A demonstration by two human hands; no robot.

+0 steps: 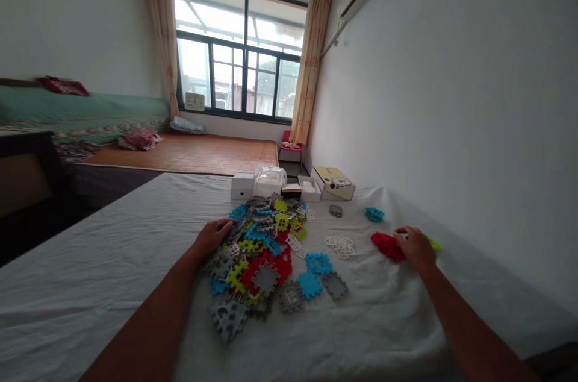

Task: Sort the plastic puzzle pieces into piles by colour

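Note:
A heap of flat plastic building tiles (271,261) in red, grey, blue, lime green and white spreads over the sheet. My left hand (211,237) rests at the heap's left edge, fingers stretched over grey pieces and seeming to grip none. On the right, my right hand (416,246) is bent down beside a small stack of red tiles (387,247), its fingers drawn together. Whatever is between those fingertips is too small and blurred to name. Lime-green tiles (434,244) peek out behind that hand. Blue tiles (374,214) lie farther back.
White window-like pieces (341,246) and a grey tile (336,211) lie between heap and red stack. Along the far edge stand a white box (242,186), a clear plastic container (270,181) and a yellow box (335,183). A wall (451,99) rises at right.

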